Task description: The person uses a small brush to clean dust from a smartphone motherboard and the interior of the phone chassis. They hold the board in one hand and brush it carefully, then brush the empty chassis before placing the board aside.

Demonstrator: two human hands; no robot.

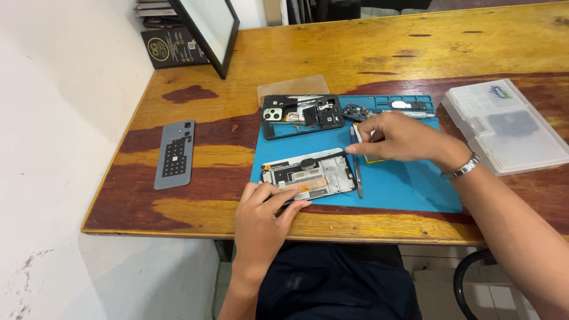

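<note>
An opened phone frame [308, 173] lies on a blue work mat [409, 184]. My left hand [261, 219] rests at the mat's near edge, its fingers pressing on the frame's lower edge. My right hand [403, 137] hovers over the mat to the right of the frame, fingertips pinched at the top of a thin metal tool [357, 172] that lies beside the frame. A yellow piece shows under that hand. Behind the frame lies a second opened phone body [302, 114] with a camera module.
A grey phone back cover [175, 155] lies at the left on the wooden table [355, 53]. A clear plastic parts box [504, 124] stands at the right. A black-framed panel [207, 29] leans at the back left. Small parts sit in the mat's top tray [391, 108].
</note>
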